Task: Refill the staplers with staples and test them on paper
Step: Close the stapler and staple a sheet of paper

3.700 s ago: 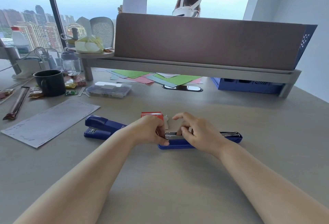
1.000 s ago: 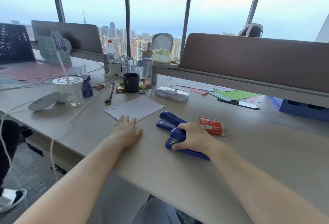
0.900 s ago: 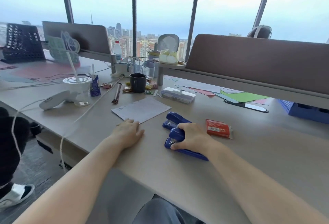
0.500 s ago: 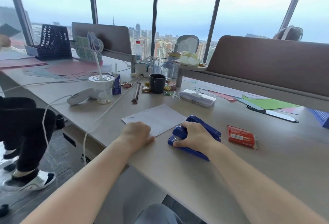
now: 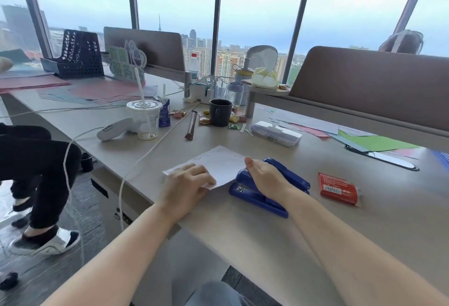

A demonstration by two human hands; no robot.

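Note:
Two blue staplers lie side by side on the desk. My right hand (image 5: 266, 178) rests on top of the nearer stapler (image 5: 252, 196), fingers curled over its head. The second stapler (image 5: 292, 175) lies just behind it, partly hidden by my hand. My left hand (image 5: 187, 183) grips the near corner of a white sheet of paper (image 5: 218, 162), and the sheet's edge sits right at the nearer stapler's mouth. A red staple box (image 5: 337, 189) lies to the right of the staplers.
Behind the paper stand a dark mug (image 5: 220, 112), a clear plastic case (image 5: 275, 133), an iced-drink cup (image 5: 144, 118) and a white handheld device (image 5: 114, 129). Cables run over the desk edge. A seated person's legs (image 5: 36, 160) are at the left. Coloured paper (image 5: 374, 141) lies under the divider.
The view has swung left. My left hand moved from flat on the desk onto the paper and drew its corner toward the stapler. My right hand stays on the stapler.

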